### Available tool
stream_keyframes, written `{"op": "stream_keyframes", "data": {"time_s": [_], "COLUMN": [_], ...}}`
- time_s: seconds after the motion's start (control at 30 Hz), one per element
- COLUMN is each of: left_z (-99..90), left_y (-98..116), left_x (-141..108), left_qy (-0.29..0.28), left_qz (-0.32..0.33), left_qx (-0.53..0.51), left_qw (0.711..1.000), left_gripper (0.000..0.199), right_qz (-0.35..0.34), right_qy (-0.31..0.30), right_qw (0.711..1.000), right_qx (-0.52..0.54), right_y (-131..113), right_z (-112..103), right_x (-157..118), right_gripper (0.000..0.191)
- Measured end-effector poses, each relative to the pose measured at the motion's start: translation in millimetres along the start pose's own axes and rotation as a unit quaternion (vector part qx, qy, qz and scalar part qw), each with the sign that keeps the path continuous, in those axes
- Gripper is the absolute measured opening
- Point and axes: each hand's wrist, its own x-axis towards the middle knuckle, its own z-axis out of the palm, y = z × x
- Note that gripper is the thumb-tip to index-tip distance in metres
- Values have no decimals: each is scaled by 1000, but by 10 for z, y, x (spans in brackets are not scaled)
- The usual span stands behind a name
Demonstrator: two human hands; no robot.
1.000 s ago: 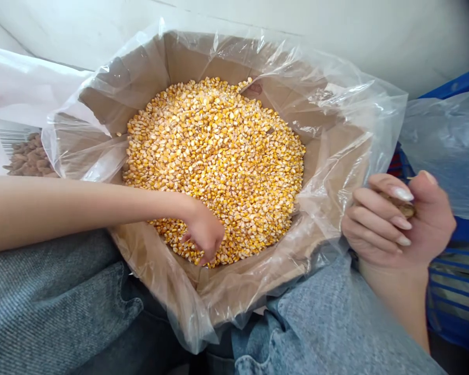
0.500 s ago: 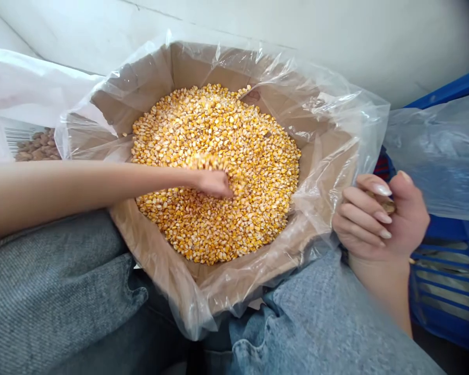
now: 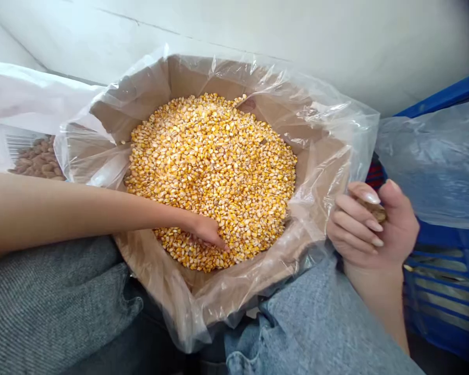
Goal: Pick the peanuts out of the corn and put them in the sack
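Note:
Yellow and whitish corn kernels (image 3: 219, 156) are heaped in a cardboard box (image 3: 320, 161) lined with a clear plastic bag (image 3: 355, 130). My left hand (image 3: 209, 232) lies low in the near part of the heap, in contact with the kernels. One digit is stretched out over them; the other fingers are partly sunk among the kernels. To the right of the box, my right hand (image 3: 369, 226) is held palm up above my knee, fingers curled. Between its thumb and fingers is a small brown lump (image 3: 376, 211), mostly covered, its kind unclear.
At the left stands a white bag (image 3: 31, 104) with brown nut-like pieces (image 3: 39, 159) showing through. A blue plastic basket (image 3: 445, 271) with clear plastic sheeting (image 3: 433, 161) is on the right. My jeans-covered legs (image 3: 320, 328) flank the box; a pale wall (image 3: 297, 31) rises behind.
My left hand has moved from the middle of the corn heap toward the near side, and a digit now stretches out. My right hand keeps its curled hold. The view has shifted slightly.

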Motion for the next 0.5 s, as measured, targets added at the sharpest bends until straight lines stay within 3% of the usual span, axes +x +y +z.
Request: {"op": "stream_keyframes", "data": {"time_s": [0.1,0.2,0.27,0.33,0.5], "left_z": [-272,-427,-458,-450,-381], "left_y": [106,128,96,66,97], "left_x": [-178,-358,-411,-406,-297], "left_qy": [139,280,301,302,304], "left_qz": [42,51,49,60,59], "left_qx": [183,382,450,485,514], "left_qw": [972,879,839,819,800], "left_gripper": [35,26,24,22,21], "right_qz": [-5,-4,-1,-3,-11], "right_qy": [-3,-5,-3,2,9], "right_qw": [1000,1000,1000,999,998], "right_qx": [-2,-16,-31,-42,-54], "right_y": [-4,-14,-24,-31,-29], "right_z": [-12,-7,2,10,19], "right_x": [1,5,9,12,15], "right_gripper": [23,23,25,27,28]}}
